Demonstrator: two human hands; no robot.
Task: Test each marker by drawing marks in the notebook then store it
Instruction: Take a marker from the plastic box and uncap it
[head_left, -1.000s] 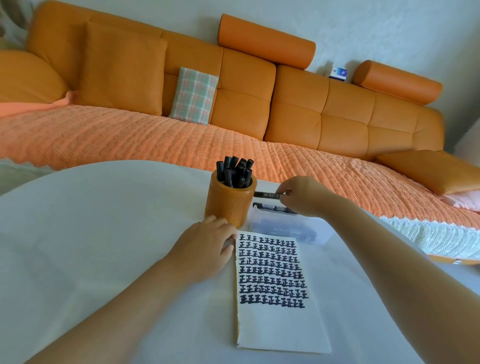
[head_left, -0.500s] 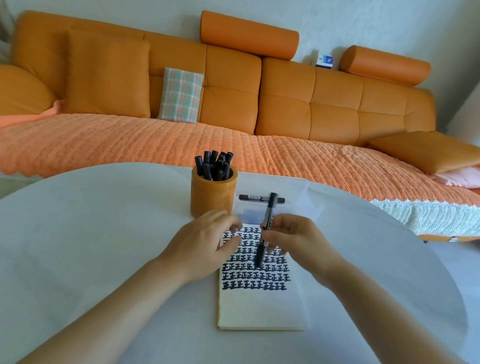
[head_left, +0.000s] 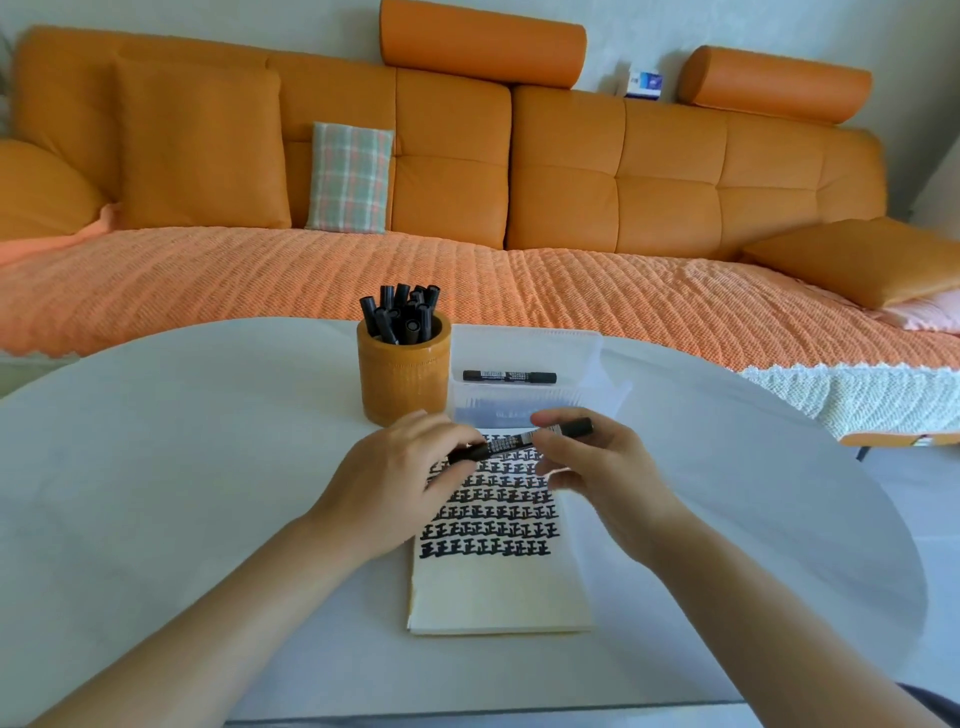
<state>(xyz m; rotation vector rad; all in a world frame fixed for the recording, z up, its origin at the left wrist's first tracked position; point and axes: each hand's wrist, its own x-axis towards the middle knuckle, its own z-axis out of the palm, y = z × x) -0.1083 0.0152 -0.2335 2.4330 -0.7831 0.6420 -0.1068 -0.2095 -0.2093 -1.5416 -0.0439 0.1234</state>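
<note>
One black marker (head_left: 511, 442) was held in the air over the far end of the notebook (head_left: 498, 587). It lay almost flat, with its right end a bit higher. The left hand (head_left: 395, 483) had its grip pinched on the marker's left end. The right hand (head_left: 597, 467) had its grip curled round the right part. The marker had a grey label with tiny print, too small to read.

One notebook lay open on the white worktop (head_left: 182, 441). Its page was filled with rows of the same thick black mark, 正, again and again. The hands hid some of the far rows. The part of the page nearest the person was bare.

One orange cup (head_left: 402, 379) stood just past the notebook's far left corner. It was full of black markers (head_left: 400, 317) standing up, about eight ends, packed too tight to count for sure.

One clear box (head_left: 524, 400) sat just past the notebook's far edge, beside the cup. One more black pen (head_left: 509, 376) lay flat in it, and its label was too small to read.

Far behind the notebook was an orange sofa (head_left: 675, 182) with one checked pillow (head_left: 349, 177), two round roll pillows on top, and one small blue and white packet (head_left: 644, 83).
</note>
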